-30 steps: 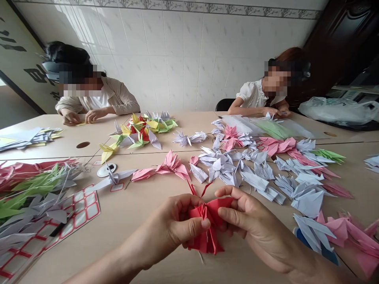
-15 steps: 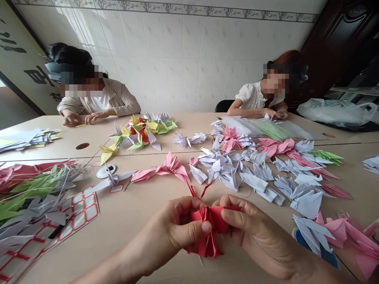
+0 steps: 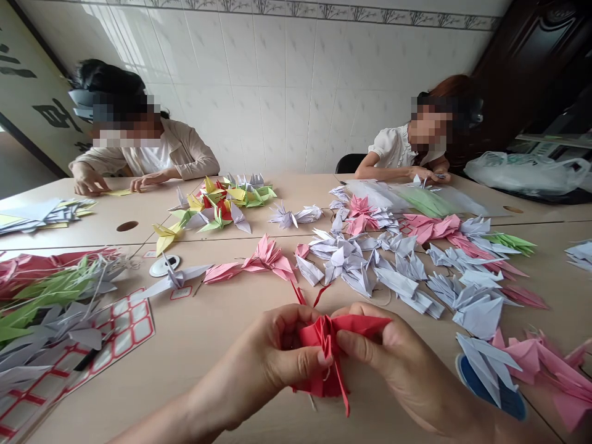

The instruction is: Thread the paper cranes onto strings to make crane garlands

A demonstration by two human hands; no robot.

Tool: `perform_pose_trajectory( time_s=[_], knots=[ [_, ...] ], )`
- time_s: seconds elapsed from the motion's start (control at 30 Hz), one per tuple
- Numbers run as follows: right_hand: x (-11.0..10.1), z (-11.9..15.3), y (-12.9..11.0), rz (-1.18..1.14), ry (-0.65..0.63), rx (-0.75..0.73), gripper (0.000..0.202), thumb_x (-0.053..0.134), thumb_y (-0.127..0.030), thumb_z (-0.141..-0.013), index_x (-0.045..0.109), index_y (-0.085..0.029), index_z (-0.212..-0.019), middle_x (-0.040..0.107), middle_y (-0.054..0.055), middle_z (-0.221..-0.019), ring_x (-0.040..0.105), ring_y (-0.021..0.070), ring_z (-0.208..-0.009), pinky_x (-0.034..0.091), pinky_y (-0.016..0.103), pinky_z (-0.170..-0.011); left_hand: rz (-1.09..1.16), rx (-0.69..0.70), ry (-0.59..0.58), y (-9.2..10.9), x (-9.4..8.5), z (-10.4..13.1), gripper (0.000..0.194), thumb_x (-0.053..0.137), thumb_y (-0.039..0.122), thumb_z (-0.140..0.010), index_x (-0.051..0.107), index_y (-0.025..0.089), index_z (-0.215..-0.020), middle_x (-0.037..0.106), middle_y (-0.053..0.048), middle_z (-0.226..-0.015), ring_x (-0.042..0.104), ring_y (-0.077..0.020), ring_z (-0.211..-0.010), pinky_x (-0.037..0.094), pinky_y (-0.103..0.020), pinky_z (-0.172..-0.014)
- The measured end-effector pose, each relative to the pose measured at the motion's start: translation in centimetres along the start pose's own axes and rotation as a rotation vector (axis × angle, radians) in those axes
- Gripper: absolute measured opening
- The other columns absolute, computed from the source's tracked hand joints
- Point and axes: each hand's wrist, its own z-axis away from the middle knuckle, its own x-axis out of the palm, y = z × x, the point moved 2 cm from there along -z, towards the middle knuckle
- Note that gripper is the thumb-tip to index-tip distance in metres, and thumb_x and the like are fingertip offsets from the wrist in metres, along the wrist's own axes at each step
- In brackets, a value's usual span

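Red folded paper (image 3: 324,333) is held between both hands at the lower middle of the head view, with narrow red points sticking up and down from it. My left hand (image 3: 277,357) pinches its left side, thumb across the front near the centre fold. On the other side, my right hand (image 3: 379,351) grips the paper with its thumb at the middle, beneath a red flap that stretches right. A short pale string end hangs below. Just beyond lie pink folded papers (image 3: 268,259) and a heap of white folded papers (image 3: 342,262).
Colourful paper cranes (image 3: 222,200) sit farther back. Strung green and white papers (image 3: 60,302) and a red-lined label sheet (image 3: 134,320) are at left. A blue disc (image 3: 509,394) lies at right. Two people sit across the table (image 3: 185,345).
My right thumb has shifted left toward the paper's centre, and the red flap on that side is spread wider. The left person's hand has moved left.
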Motion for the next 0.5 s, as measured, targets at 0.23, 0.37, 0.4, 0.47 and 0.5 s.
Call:
perform_pose_trajectory(
  time_s=[0.23,0.37,0.4,0.47,0.5],
  knots=[
    [-0.21,-0.22,0.26,-0.011,0.009,0.022,0.022,0.069,-0.037,-0.083,0.063,-0.017,-0.08,0.06,-0.001,-0.076,0.054,0.0135,-0.074,0.042,0.025,-0.066,0.002,-0.022,0.041,-0.3,-0.42,-0.33,0.039,0.078,0.04,-0.07,0.06,0.012,-0.091,0.058,-0.002,-0.073,0.049,-0.0093,-0.06,0.039,-0.022,-0.057],
    [-0.01,-0.08,0.08,0.012,0.011,0.061,0.024,0.074,-0.039,-0.077,0.064,-0.017,-0.083,0.064,0.0,-0.079,0.058,0.0143,-0.073,0.045,0.025,-0.063,0.007,-0.002,0.045,-0.29,-0.26,-0.13,0.037,0.08,0.037,-0.068,0.06,0.012,-0.088,0.059,-0.002,-0.073,0.051,-0.0099,-0.06,0.041,-0.022,-0.057],
    [0.03,-0.04,0.05,0.013,0.014,0.078,0.026,0.075,-0.04,-0.076,0.063,-0.018,-0.083,0.064,0.001,-0.08,0.058,0.0144,-0.072,0.046,0.025,-0.062,0.01,0.002,0.051,-0.25,-0.18,-0.07,0.037,0.081,0.036,-0.067,0.06,0.012,-0.087,0.059,-0.002,-0.072,0.051,-0.0101,-0.06,0.042,-0.022,-0.057],
    [0.08,0.02,0.01,0.029,0.018,0.1,0.029,0.075,-0.042,-0.075,0.063,-0.017,-0.085,0.064,0.001,-0.079,0.058,0.0145,-0.071,0.046,0.024,-0.061,0.023,0.007,0.071,-0.16,-0.02,0.0,0.037,0.081,0.034,-0.065,0.059,0.013,-0.085,0.06,-0.002,-0.072,0.054,-0.0109,-0.061,0.044,-0.022,-0.057],
    [0.09,0.02,0.0,0.042,0.02,0.101,0.03,0.075,-0.043,-0.075,0.063,-0.017,-0.086,0.064,0.001,-0.079,0.057,0.0144,-0.071,0.046,0.024,-0.06,0.029,0.008,0.081,-0.13,0.07,0.01,0.036,0.082,0.033,-0.065,0.059,0.013,-0.085,0.06,-0.002,-0.071,0.055,-0.0113,-0.062,0.045,-0.022,-0.057]
  ],
)
